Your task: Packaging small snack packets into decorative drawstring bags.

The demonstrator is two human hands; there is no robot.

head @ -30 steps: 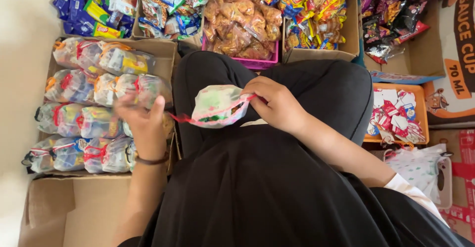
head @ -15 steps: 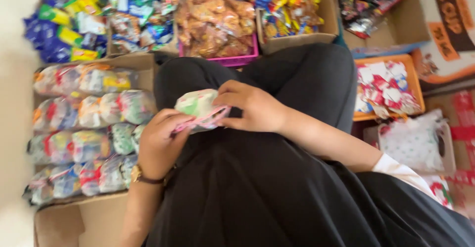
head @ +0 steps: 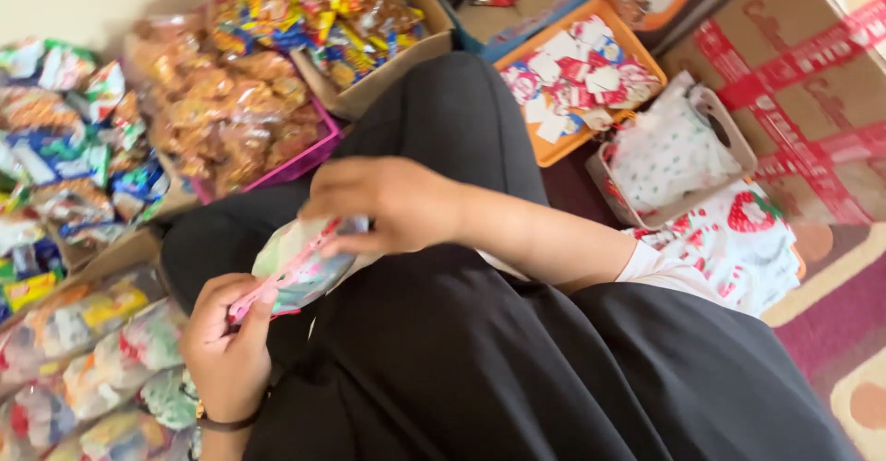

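A small clear snack bag [head: 297, 267] with green and white contents and a pink-red ribbon lies across my lap, over black clothing. My right hand [head: 383, 201] grips its upper end. My left hand [head: 221, 346], with a dark band at the wrist, pinches the ribbon at the bag's lower end. Both hands hold the same bag between them.
A cardboard box of several finished ribbon-tied bags [head: 83, 359] lies at the lower left. Boxes of snack packets [head: 231, 110] stand ahead. An orange tray of red-and-white tags [head: 577, 78], a basket of printed bags [head: 674, 152] and a taped carton [head: 794, 83] are on the right.
The view has swung to the right and tilted. My left hand came from the box side to the bag and took the ribbon; both hands stay on the bag.
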